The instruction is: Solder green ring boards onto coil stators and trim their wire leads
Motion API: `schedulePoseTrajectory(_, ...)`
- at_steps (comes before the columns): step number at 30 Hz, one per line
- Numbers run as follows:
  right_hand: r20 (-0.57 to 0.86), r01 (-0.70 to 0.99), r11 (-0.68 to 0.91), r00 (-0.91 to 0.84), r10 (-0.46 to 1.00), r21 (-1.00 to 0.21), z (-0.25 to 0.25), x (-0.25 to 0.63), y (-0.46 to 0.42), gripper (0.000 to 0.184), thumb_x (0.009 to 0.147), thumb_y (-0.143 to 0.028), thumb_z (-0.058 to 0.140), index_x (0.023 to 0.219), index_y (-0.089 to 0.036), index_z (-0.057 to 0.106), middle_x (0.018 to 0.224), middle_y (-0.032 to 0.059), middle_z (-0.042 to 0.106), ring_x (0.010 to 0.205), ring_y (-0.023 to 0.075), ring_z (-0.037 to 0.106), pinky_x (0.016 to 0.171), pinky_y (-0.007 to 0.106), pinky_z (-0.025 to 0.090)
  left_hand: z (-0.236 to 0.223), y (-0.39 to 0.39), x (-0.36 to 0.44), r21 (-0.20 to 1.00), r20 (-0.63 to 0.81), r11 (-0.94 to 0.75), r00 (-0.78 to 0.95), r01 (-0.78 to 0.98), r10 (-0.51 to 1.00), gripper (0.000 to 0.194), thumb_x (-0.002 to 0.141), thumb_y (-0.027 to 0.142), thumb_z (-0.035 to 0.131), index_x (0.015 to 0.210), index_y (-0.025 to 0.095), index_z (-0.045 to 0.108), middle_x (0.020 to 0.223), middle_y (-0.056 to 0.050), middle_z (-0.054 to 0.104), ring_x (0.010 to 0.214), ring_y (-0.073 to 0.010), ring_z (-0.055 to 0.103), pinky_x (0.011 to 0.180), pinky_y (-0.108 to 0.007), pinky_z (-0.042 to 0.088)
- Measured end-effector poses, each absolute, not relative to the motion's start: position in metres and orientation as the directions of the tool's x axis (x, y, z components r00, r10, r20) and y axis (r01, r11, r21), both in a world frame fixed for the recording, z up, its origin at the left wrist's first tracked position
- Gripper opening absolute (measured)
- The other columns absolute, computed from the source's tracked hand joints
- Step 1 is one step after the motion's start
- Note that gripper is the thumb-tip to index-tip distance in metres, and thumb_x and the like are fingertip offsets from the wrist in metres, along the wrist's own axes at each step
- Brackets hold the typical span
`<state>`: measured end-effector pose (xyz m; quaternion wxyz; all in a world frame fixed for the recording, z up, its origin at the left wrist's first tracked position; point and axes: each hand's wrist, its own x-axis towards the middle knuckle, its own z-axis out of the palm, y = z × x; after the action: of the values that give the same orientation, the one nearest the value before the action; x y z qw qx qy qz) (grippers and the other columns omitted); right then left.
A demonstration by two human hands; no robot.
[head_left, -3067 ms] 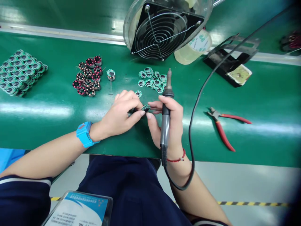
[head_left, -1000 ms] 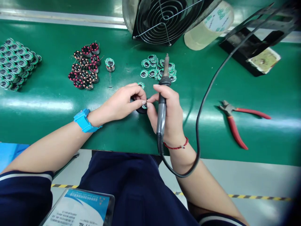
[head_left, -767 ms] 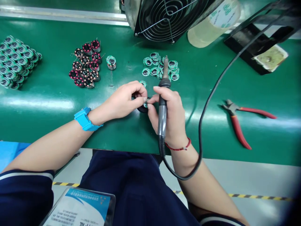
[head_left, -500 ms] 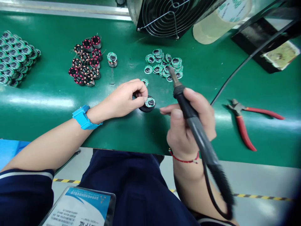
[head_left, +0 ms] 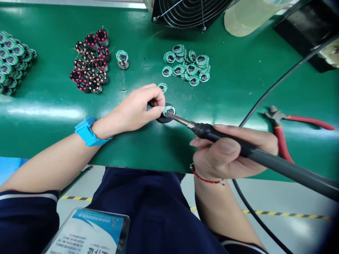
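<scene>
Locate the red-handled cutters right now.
In the head view, the red-handled cutters lie on the green mat at the far right, just beyond the right hand gripping the soldering iron.

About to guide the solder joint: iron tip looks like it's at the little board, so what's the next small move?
Probably hold the soldering iron tip steady on the round green board: the left hand pins it on its black base, and the right hand grips the iron.
</scene>
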<state>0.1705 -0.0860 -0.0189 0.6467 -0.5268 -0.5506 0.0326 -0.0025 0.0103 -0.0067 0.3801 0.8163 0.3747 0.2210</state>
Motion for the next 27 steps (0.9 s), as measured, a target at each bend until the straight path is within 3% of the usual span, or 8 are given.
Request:
schedulePoseTrajectory(7, 0.688, 0.489, 0.496, 0.385, 0.615, -0.718, -0.0222, 0.1692, -0.0839, 0.021, 0.090, -0.034, 0.064, 0.096, -0.015, 0.071, 0.063, -0.0023, 0.062, 0.046, 0.0061, 0.062, 0.035, 0.014, 0.040, -0.0083, 0.0107, -0.0023, 0.791, 0.071, -0.422, 0.618, 0.443, 0.783, 0.011, 0.080, 0.009, 0.058, 0.074, 0.018, 0.056, 0.077, 0.001, 0.059, 0.075, -0.0133, 0.057, 0.075, -0.032, 0.050)
schedulePoseTrajectory(18, 0.731, 0.552, 0.503, 0.343, 0.590, -0.665, -0.0215, 0.1720, -0.0840, 0.021, 0.091, -0.035, 0.063, 0.101, -0.019, 0.072, 0.059, -0.0037, 0.060, 0.043, 0.0075, 0.062, 0.034, 0.015, 0.040, -0.0085, 0.0102, -0.0030, 0.805, 0.046, -0.389, 0.606, 0.448, 0.794, 0.010, 0.083, 0.013, 0.060, 0.075, 0.018, 0.056, 0.077, -0.001, 0.058, 0.080, -0.0169, 0.060, 0.080, -0.036, 0.050)
schedulePoseTrajectory(21, 0.757, 0.548, 0.538, 0.331, 0.563, -0.640, -0.0208, 0.1744, -0.0817, 0.021, 0.091, -0.032, 0.062, 0.107, -0.022, 0.071, 0.062, -0.0043, 0.060, 0.048, 0.0087, 0.065, 0.037, 0.017, 0.045, -0.0092, 0.0102, -0.0032, 0.793, 0.055, -0.404, 0.607, 0.456, 0.793, 0.008, 0.082, 0.015, 0.059, 0.075, 0.019, 0.057, 0.079, -0.001, 0.060, 0.079, -0.0167, 0.059, 0.077, -0.035, 0.050)
schedulePoseTrajectory(24, 0.743, 0.529, 0.542, 0.312, 0.591, -0.653, -0.0213, 0.1740, -0.0798, 0.026, 0.091, -0.030, 0.061, 0.116, -0.027, 0.068, 0.080, -0.0032, 0.066, 0.058, 0.0092, 0.070, 0.047, 0.020, 0.054, -0.0101, 0.0105, -0.0032, 0.788, 0.065, -0.418, 0.614, 0.453, 0.787, 0.008, 0.081, 0.012, 0.059, 0.075, 0.018, 0.057, 0.079, -0.001, 0.061, 0.077, -0.0153, 0.058, 0.074, -0.032, 0.050)
schedulePoseTrajectory(27, 0.603, 0.446, 0.448, 0.305, 0.737, -0.775, -0.0243, 0.1705, -0.0812, 0.036, 0.094, -0.031, 0.056, 0.130, -0.035, 0.058, 0.112, -0.0003, 0.068, 0.081, 0.0143, 0.074, 0.063, 0.028, 0.062, -0.0104, 0.0115, -0.0031, 0.796, 0.083, -0.430, 0.625, 0.427, 0.776, 0.009, 0.080, 0.010, 0.058, 0.075, 0.017, 0.058, 0.079, 0.000, 0.061, 0.075, -0.0130, 0.056, 0.072, -0.029, 0.048)
